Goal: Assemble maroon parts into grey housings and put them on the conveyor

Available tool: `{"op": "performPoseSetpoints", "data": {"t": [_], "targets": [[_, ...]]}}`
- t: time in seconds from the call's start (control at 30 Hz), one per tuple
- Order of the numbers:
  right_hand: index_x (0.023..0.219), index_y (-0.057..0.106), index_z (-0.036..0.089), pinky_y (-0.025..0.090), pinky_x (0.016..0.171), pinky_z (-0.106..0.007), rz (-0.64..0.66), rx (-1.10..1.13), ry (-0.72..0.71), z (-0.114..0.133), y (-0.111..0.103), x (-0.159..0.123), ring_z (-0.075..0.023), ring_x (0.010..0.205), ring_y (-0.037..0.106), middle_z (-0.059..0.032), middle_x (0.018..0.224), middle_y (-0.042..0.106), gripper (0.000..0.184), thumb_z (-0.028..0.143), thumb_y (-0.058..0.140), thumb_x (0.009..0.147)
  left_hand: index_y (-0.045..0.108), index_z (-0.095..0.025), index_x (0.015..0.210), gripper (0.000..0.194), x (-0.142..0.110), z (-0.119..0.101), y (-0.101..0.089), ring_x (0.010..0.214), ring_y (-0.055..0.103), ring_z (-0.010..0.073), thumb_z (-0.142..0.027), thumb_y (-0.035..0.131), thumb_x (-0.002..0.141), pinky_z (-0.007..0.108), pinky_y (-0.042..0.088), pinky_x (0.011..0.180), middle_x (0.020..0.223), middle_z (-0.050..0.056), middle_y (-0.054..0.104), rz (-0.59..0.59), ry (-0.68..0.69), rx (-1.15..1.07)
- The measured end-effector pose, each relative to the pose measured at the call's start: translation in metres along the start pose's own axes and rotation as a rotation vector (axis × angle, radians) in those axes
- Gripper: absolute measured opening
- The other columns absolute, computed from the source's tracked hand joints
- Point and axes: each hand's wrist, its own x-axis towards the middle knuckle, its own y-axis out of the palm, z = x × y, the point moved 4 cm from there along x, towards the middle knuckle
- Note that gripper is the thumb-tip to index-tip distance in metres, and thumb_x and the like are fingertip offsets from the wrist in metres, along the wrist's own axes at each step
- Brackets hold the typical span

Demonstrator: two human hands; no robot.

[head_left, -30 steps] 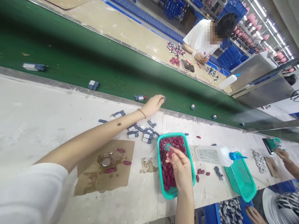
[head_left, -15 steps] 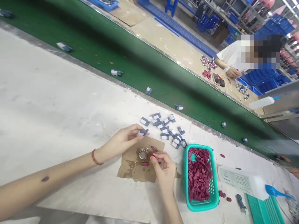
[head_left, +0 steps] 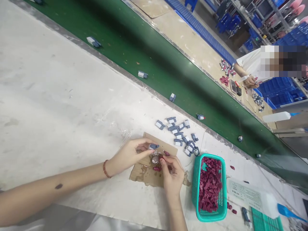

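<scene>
My left hand pinches a small grey-blue clip part over a stained cardboard square. My right hand is closed on a small dark red piece, held at a round metal glue pot on the cardboard. A pile of grey-blue and white clip parts lies just beyond the hands. A teal basket full of dark red pieces stands right of my right hand.
A green conveyor belt runs diagonally behind the white table, carrying scattered clip parts. A white squeeze bottle and a second teal basket lie at the lower right. Another person works across the belt.
My left hand came back from the belt edge holding a clip part. My right hand left the basket with a red piece and both met over the glue pot. The view shifted left.
</scene>
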Motion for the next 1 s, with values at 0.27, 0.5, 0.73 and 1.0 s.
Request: {"op": "performPoseSetpoints", "data": {"t": [0.27,0.5,0.73,1.0], "targets": [[0.076,0.072,0.019,0.05,0.057,-0.027,-0.096,0.308,0.202,-0.006,-0.004,0.002,-0.0156,0.061,0.061,-0.0024,0.07,0.068,0.013,0.032,0.073,0.075,0.067,-0.017,0.098,0.034,-0.004,0.002,0.009,0.092,0.069,0.0256,-0.038,0.076,0.072,0.035,0.054,0.084,0.094,0.008,0.076,0.087,-0.134,-0.225],[0.074,0.072,0.021,0.055,0.064,-0.03,-0.116,0.477,0.168,0.017,0.003,-0.003,-0.019,0.073,0.068,-0.0049,0.08,0.073,0.011,0.03,0.077,0.073,0.068,-0.018,0.083,0.025,-0.01,0.004,0.01,0.085,0.065,0.0149,-0.02,0.084,0.063,0.025,0.052,0.083,0.087,0.001,0.071,0.027,-0.456,-0.721],[0.08,0.073,0.023,0.056,0.067,-0.031,-0.059,0.385,-0.027,0.032,0.009,-0.007,-0.0195,0.081,0.069,-0.0056,0.083,0.074,0.001,0.023,0.072,0.08,0.07,-0.018,0.088,0.019,-0.011,-0.002,0.014,0.072,0.06,0.0091,-0.01,0.076,0.071,0.018,0.05,0.069,0.076,-0.002,0.065,0.017,-0.507,-0.902],[0.085,0.073,0.021,0.057,0.073,-0.033,-0.03,0.261,-0.16,0.037,0.012,-0.004,-0.0192,0.085,0.069,-0.0064,0.086,0.075,0.007,0.017,0.068,0.083,0.068,-0.015,0.082,0.028,-0.012,-0.003,0.012,0.071,0.06,0.0095,-0.016,0.087,0.061,0.019,0.049,0.068,0.075,-0.001,0.065,0.011,-0.473,-0.965]]}}
